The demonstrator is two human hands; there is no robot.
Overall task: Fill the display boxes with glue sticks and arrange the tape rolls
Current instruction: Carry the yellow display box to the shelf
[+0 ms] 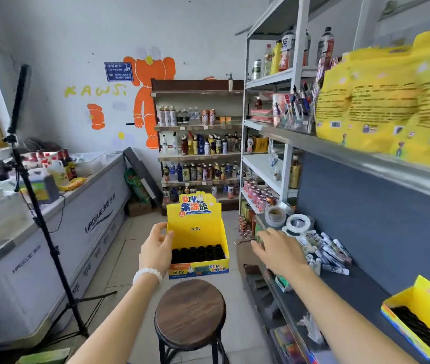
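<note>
My left hand (156, 248) grips the left wall of a yellow glue stick display box (198, 232), held in the air above a stool; its black tray shows empty holes. My right hand (279, 248) hovers with fingers spread over the front edge of the dark shelf (366, 285), holding nothing, just left of a pile of loose glue sticks (327, 252). Two white tape rolls (299, 224) (275, 216) lie behind the pile. A second yellow display box (424, 319) lies open at the shelf's near right.
A round wooden stool (190, 311) stands below the held box. A chest freezer (51, 219) and a black tripod (40, 219) fill the left side. Drink shelves (200, 143) line the back wall. Yellow bags (387, 101) sit on the upper right shelf.
</note>
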